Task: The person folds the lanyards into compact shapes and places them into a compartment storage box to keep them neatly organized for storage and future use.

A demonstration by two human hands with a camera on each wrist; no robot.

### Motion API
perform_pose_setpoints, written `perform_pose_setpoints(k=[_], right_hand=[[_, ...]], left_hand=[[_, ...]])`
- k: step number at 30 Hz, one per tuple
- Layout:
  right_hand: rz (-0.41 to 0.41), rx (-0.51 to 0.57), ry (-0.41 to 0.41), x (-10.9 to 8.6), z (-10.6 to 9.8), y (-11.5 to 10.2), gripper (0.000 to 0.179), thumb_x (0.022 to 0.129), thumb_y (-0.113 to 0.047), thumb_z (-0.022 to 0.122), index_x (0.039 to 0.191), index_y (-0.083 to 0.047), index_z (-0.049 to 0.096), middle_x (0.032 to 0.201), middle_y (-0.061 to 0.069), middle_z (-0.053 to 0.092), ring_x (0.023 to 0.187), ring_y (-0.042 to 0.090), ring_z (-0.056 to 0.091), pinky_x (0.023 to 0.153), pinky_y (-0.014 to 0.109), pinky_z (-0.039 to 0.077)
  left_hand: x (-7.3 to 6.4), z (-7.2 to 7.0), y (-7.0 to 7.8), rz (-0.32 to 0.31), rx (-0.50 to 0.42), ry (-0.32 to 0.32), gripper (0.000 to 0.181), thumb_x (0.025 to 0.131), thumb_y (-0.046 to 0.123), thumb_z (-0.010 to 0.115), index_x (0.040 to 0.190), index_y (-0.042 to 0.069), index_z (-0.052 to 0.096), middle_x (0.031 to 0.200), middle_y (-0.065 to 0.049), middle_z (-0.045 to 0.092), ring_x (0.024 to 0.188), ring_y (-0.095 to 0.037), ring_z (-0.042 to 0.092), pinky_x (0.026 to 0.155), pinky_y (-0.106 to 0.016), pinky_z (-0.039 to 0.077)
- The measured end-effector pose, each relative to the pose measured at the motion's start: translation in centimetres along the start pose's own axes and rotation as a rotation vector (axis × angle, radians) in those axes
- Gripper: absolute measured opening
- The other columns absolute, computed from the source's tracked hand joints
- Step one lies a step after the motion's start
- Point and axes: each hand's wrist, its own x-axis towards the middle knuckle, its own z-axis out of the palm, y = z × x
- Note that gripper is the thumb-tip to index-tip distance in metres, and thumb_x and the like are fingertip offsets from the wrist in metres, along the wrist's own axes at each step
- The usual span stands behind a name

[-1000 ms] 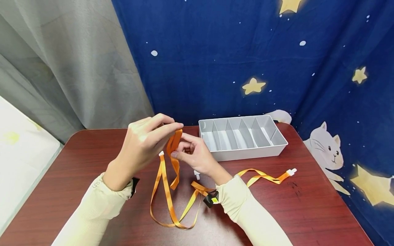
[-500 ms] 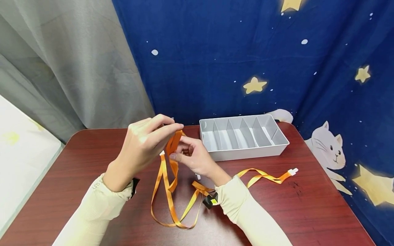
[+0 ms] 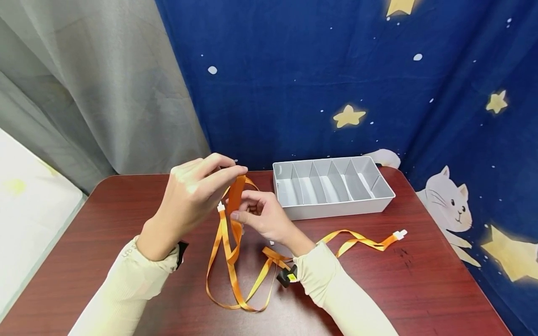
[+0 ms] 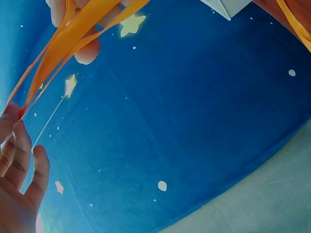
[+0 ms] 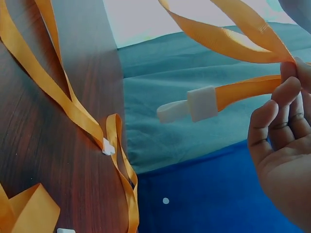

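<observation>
My left hand (image 3: pixel 191 200) is raised above the table and pinches the top of a folded orange lanyard (image 3: pixel 236 192) between thumb and fingertips. Just right of it and lower, my right hand (image 3: pixel 265 215) pinches the same lanyard with thumb and fingers. In the right wrist view, a white plastic clip (image 5: pixel 201 103) on a short end of strap sticks out from the right fingers, while loops of strap rise above them. The left wrist view shows the left fingers (image 4: pixel 19 150) at the gathered strap, with several strands (image 4: pixel 73 36) running up to the right hand's fingers.
A second orange lanyard (image 3: pixel 231 266) lies looped on the dark red table (image 3: pixel 126 224), its white clip (image 3: pixel 221 206) behind the hands. Another strap with a white clip (image 3: pixel 399 234) lies to the right. A grey divided tray (image 3: pixel 332 210) stands at the back, before a blue curtain (image 3: pixel 273 93).
The right hand has moved slightly down and left along the held lanyard, drawing the strands closer together. A curved loop now shows behind the fingers. The left hand stays nearly in place.
</observation>
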Motion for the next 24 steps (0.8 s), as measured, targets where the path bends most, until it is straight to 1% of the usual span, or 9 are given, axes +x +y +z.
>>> perform_pose_setpoints(k=[3, 7, 11, 14, 21, 24], right_hand=[[0.008, -0.013, 0.006, -0.09, 0.06, -0.06, 0.008, 0.087, 0.008, 0.068, 0.093, 0.004, 0.066, 0.069, 0.004, 0.059, 0.058, 0.012, 0.051, 0.055, 0.021, 0.042], [0.019, -0.029, 0.01, -0.27, 0.09, -0.15, 0.011, 0.087, 0.006, 0.069, 0.098, 0.004, 0.069, 0.07, 0.004, 0.059, 0.059, 0.011, 0.05, 0.055, 0.021, 0.041], [0.031, -0.027, 0.02, -0.49, 0.12, -0.26, 0.011, 0.087, 0.006, 0.07, 0.098, 0.005, 0.069, 0.07, 0.004, 0.06, 0.059, 0.012, 0.051, 0.055, 0.021, 0.042], [0.038, -0.033, 0.025, -0.66, 0.14, -0.38, 0.01, 0.088, 0.005, 0.07, 0.097, 0.004, 0.07, 0.069, 0.006, 0.06, 0.059, 0.014, 0.051, 0.055, 0.022, 0.043], [0.024, -0.038, 0.02, -0.88, 0.15, -0.59, 0.003, 0.091, -0.001, 0.07, 0.092, 0.002, 0.07, 0.069, 0.016, 0.06, 0.059, 0.018, 0.051, 0.055, 0.024, 0.044], [0.015, -0.013, -0.001, -1.0, 0.19, -0.59, 0.004, 0.091, 0.0, 0.069, 0.088, 0.002, 0.07, 0.067, 0.014, 0.059, 0.059, 0.022, 0.052, 0.055, 0.026, 0.046]], left_hand=[[0.01, 0.01, -0.06, -0.001, 0.0, -0.001, 0.028, 0.082, -0.012, 0.069, 0.102, 0.006, 0.076, 0.091, -0.01, 0.068, 0.068, -0.026, 0.064, 0.055, -0.036, 0.05], [-0.06, -0.05, -0.16, -0.011, 0.006, -0.008, 0.026, 0.082, -0.011, 0.072, 0.102, 0.006, 0.076, 0.091, -0.01, 0.068, 0.068, -0.026, 0.064, 0.056, -0.036, 0.052], [-0.13, -0.09, -0.23, -0.012, 0.014, -0.014, 0.025, 0.082, -0.008, 0.073, 0.102, 0.006, 0.076, 0.091, -0.01, 0.068, 0.066, -0.026, 0.064, 0.056, -0.037, 0.052], [-0.1, -0.1, -0.3, -0.015, 0.018, -0.012, 0.025, 0.082, -0.008, 0.074, 0.102, 0.006, 0.076, 0.09, -0.01, 0.068, 0.065, -0.026, 0.063, 0.056, -0.036, 0.052], [-0.03, -0.26, -0.72, -0.029, 0.03, -0.012, 0.021, 0.085, -0.006, 0.07, 0.101, 0.006, 0.076, 0.089, -0.009, 0.066, 0.064, -0.027, 0.062, 0.056, -0.037, 0.052], [-0.06, -0.34, -0.85, -0.032, 0.041, -0.01, 0.023, 0.083, -0.008, 0.072, 0.1, 0.006, 0.076, 0.089, -0.009, 0.067, 0.063, -0.027, 0.061, 0.055, -0.037, 0.052]])
